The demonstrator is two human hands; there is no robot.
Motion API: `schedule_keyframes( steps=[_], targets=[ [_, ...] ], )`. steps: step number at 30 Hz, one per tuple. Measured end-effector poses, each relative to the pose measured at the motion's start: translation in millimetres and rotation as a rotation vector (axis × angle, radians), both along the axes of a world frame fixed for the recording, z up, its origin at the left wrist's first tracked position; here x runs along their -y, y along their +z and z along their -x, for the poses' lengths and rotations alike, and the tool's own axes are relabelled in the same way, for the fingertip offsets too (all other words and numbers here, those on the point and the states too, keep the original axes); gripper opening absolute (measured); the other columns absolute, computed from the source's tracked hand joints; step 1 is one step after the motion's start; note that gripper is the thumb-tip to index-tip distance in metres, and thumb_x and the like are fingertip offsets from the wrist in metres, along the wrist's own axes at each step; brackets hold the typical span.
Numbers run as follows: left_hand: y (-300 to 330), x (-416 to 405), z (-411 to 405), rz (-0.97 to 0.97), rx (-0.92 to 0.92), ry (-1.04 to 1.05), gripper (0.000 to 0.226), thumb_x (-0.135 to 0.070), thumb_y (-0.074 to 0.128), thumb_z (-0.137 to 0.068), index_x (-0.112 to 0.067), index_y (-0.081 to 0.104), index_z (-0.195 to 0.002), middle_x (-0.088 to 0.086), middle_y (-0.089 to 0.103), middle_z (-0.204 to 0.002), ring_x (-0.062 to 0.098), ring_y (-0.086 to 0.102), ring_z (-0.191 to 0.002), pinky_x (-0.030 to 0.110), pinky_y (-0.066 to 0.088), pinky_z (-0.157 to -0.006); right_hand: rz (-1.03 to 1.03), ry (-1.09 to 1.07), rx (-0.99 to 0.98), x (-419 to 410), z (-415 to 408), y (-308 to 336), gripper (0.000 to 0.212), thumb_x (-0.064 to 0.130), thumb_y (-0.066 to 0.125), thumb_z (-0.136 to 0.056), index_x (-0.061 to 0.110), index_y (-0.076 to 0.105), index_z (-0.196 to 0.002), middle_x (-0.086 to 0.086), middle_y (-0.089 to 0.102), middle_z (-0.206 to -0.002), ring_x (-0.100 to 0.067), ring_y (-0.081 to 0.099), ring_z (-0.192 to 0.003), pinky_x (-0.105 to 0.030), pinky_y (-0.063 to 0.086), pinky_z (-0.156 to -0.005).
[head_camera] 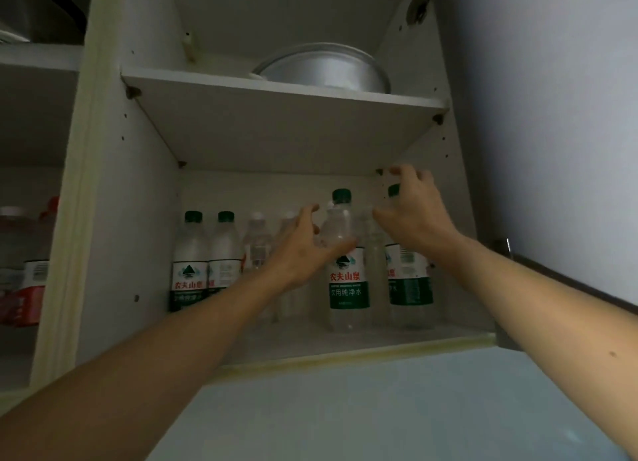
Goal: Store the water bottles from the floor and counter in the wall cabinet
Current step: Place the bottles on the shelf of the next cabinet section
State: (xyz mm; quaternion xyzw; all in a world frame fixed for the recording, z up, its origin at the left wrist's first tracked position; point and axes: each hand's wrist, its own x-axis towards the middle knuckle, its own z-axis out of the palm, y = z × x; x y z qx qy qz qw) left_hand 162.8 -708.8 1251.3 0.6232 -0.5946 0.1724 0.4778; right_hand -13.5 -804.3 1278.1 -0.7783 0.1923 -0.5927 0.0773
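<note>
Both bare forearms raised into the open wall cabinet [114, 191], a white laminate box, matt and smooth, with rows of small peg holes down the side walls and a yellowed strip along the front lip. On the lower shelf, a row of clear plastic water bottles, cylindrical with rounded shoulders: two green-capped bottles [206, 260] at the left, touching side by side, wrapped in white, red and green labels with a mountain emblem; next to them two smaller clear bottles with pale caps [257, 239], labels not legible. Left hand [303, 250] curled round the shoulder of a small clear bottle [336, 227], thumb on the near side, fingers partly hidden behind it. Directly behind that one, a taller green-capped bottle [348, 284], upright, its label reading 农夫山泉 in red over 饮用纯净水 in white on a green band. Right hand [416, 215] draped over the top of the rightmost green-capped bottle [409, 277], fingers bent down around the neck, green cap just showing at the fingertips; same label style, text half hidden. Between the two hands, a faint clear bottle, blurred. On the upper shelf [283, 91], a shallow round metal basin [326, 69], dull brushed silver, tilted. Cabinet door [552, 132] swung open at the right, plain pale grey with a dark lower edge. In the neighbouring compartment at far left, a blurred container with red and white label [31, 281], writing unreadable.
</note>
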Motion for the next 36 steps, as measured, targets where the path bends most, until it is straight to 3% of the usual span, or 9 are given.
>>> schedule_keyframes(
  steps=[4,7,11,13,16,19,25,32,36],
  targets=[
    [-15.6,19.0,22.8,-0.026,-0.074,0.007,0.112,-0.049,0.085,-0.073,-0.024,0.014,-0.155,0.006,0.05,-0.141,0.022,0.057,-0.119,0.044,0.053,-0.099,-0.206,0.019,-0.046,14.3,-3.1,-32.7,0.08,0.025,0.072,-0.089,0.017,0.023,-0.151,-0.02,0.03,-0.148,-0.042,0.039,-0.135,-0.049,0.042,-0.105],
    [-19.2,24.8,29.8,0.01,-0.108,0.064,0.106,-0.032,0.087,-0.076,-0.022,0.016,-0.154,0.007,0.052,-0.139,0.024,0.057,-0.118,0.044,0.052,-0.099,-0.349,0.093,-0.082,26.6,-2.3,-52.3,0.074,0.022,0.076,-0.086,0.015,0.028,-0.142,-0.018,0.046,-0.132,-0.035,0.055,-0.115,-0.042,0.052,-0.089],
    [-15.4,17.1,29.3,0.007,-0.136,0.074,0.095,-0.018,0.084,-0.078,-0.023,0.022,-0.15,0.004,0.057,-0.129,0.011,0.06,-0.092,0.023,0.05,-0.067,-0.342,0.136,-0.088,37.5,2.2,-64.5,0.065,0.024,0.078,-0.086,0.016,0.035,-0.134,-0.007,0.061,-0.112,-0.021,0.062,-0.09,-0.03,0.056,-0.066],
    [-14.3,4.9,24.1,0.006,-0.134,0.079,0.095,-0.016,0.084,-0.078,-0.025,0.022,-0.15,0.0,0.057,-0.124,0.003,0.056,-0.085,0.017,0.043,-0.06,-0.319,0.186,-0.087,36.5,5.9,-63.8,0.063,0.026,0.081,-0.083,0.019,0.041,-0.131,-0.004,0.063,-0.114,-0.019,0.064,-0.092,-0.029,0.057,-0.068],
    [-13.8,-21.6,10.8,0.0,-0.161,0.103,0.096,-0.018,0.085,-0.078,-0.028,0.022,-0.151,0.0,0.057,-0.124,0.014,0.063,-0.096,0.03,0.055,-0.071,-0.316,0.33,-0.13,24.2,3.7,-61.8,0.061,0.029,0.084,-0.079,0.025,0.046,-0.127,0.002,0.066,-0.111,-0.017,0.068,-0.095,-0.039,0.061,-0.079],
    [-13.3,-48.0,-7.1,0.003,-0.171,0.132,0.099,-0.019,0.086,-0.076,-0.031,0.022,-0.151,-0.001,0.056,-0.124,0.019,0.063,-0.104,0.031,0.055,-0.074,-0.3,0.44,-0.174,4.1,-11.8,-60.8,0.056,0.031,0.084,-0.079,0.032,0.045,-0.121,0.006,0.067,-0.105,-0.012,0.07,-0.09,-0.032,0.061,-0.072],
    [-17.3,-90.1,-42.4,0.082,-0.176,0.226,0.082,-0.012,0.087,-0.074,-0.039,0.032,-0.129,-0.017,0.055,-0.103,0.003,0.06,-0.087,0.025,0.05,-0.068,-0.349,0.579,-0.217,-25.6,-61.0,-57.9,0.069,0.029,0.082,-0.081,0.024,0.04,-0.135,0.0,0.063,-0.116,-0.013,0.067,-0.094,-0.026,0.057,-0.069],
    [-19.3,-120.5,-56.3,0.128,-0.17,0.309,0.082,-0.004,0.085,-0.074,-0.028,0.035,-0.135,-0.008,0.058,-0.105,0.005,0.06,-0.085,0.02,0.05,-0.061,-0.377,0.68,-0.26,-42.2,-101.2,-53.3,0.052,0.024,0.081,-0.083,0.034,0.044,-0.119,0.007,0.059,-0.105,-0.007,0.062,-0.088,-0.025,0.055,-0.066],
    [-23.8,-130.3,-48.6,0.098,-0.126,0.501,0.087,-0.019,0.085,-0.077,-0.029,0.029,-0.143,0.007,0.057,-0.115,0.022,0.064,-0.087,0.03,0.055,-0.061,-0.374,0.726,-0.275,-49.9,-115.8,-52.9,0.07,0.021,0.079,-0.084,0.026,0.039,-0.141,0.005,0.061,-0.11,-0.011,0.063,-0.092,-0.029,0.057,-0.074]
  ],
)
